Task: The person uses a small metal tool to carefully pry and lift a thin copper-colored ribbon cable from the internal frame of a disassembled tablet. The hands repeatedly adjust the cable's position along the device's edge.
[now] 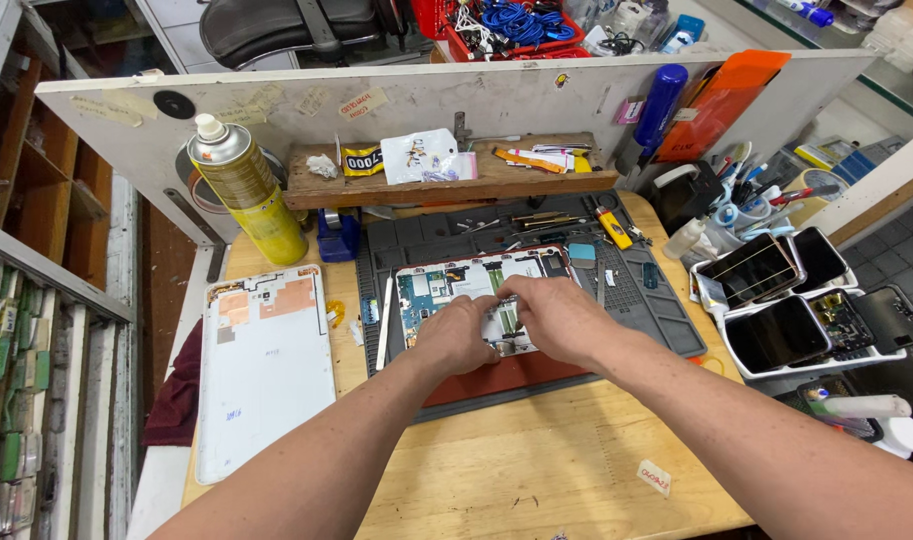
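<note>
opened tablet (476,300) flat on grey mat (666,310), steadied for work | left hand (456,335) and right hand (556,315) press its insides, fingers curled, holding nothing | white back cover (266,370) set aside left

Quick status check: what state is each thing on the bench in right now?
Opened tablet with exposed blue circuit board: back off, lying flat on the mat.
White tablet back cover: removed, inner side up, left of the mat.
Yellow spray can: upright, capped.
Left hand: pressing on the tablet.
Right hand: pressing on the tablet.
</note>
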